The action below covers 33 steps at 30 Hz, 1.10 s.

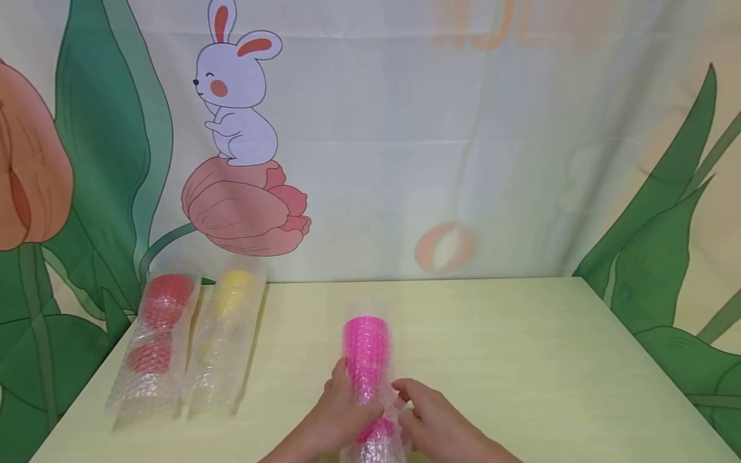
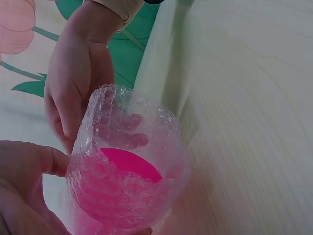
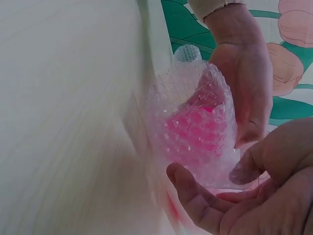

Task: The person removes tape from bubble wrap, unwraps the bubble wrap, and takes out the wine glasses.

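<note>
A bright pink thing (image 1: 366, 344), wide at its far end and narrower toward the middle, lies rolled in clear bubble wrap (image 1: 382, 452) on the table. In the left wrist view a smooth curved pink edge (image 2: 131, 164) sits inside the open end of the wrap. My left hand (image 1: 345, 408) grips the roll from the left, its thumb across the top. On the right side, near the lower part, my right hand (image 1: 437, 421) holds the wrap between thumb and curled fingers. The right wrist view has its thumb and forefinger (image 3: 186, 186) at the wrap's end.
Two more bubble-wrapped rolls lie side by side at the table's left: one with a red thing (image 1: 168, 299) in it, one with a yellow thing (image 1: 231, 292). Behind the pale table (image 1: 521, 347) hangs a curtain (image 1: 370, 161) printed with a rabbit and tulips.
</note>
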Tool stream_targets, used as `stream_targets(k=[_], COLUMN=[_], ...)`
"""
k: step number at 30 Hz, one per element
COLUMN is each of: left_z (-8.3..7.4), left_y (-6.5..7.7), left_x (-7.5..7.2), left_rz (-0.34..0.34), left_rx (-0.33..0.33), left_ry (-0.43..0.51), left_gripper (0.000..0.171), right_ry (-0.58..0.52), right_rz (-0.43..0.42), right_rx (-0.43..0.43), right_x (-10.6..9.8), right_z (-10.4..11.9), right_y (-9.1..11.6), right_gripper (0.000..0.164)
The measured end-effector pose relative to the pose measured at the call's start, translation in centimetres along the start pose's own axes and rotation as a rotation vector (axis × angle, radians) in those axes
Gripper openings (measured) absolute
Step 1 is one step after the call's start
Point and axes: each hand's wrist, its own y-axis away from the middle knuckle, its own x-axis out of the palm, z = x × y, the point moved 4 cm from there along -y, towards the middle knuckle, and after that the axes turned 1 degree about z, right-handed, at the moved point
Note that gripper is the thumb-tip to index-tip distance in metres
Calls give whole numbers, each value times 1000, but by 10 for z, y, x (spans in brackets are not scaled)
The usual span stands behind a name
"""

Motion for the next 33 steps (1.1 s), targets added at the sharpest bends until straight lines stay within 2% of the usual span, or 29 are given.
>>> stream_targets(k=[5, 9, 13, 19, 23, 28, 33], left_z=[1, 0, -1, -5, -6, -5, -3], left_y=[-1, -1, -2, -3, -8, -16, -22], left_x=[1, 0, -1, -3, -6, -8, -6], left_rz=[-8, -10, -12, -50, -84, -124, -129], left_rx=[-23, 3, 9, 18, 16, 40, 7], left_ry=[-16, -16, -25, -62, -74, -74, -66], left_gripper=[110, 107, 105, 102, 102, 93, 95], right_ry=[32, 162, 242, 188, 155, 130, 122], right_rz=[-70, -126, -139, -109, -93, -101, -107], right_rx=[-65, -146, -162, -150, -145, -129, -78], right_x=[-1, -3, -5, -4, -5, -4, -4], right_z=[6, 11, 12, 10, 9, 7, 4], right_y=[-5, -7, -10, -13, -14, -15, -19], right_gripper=[40, 31, 29, 29, 28, 26, 23])
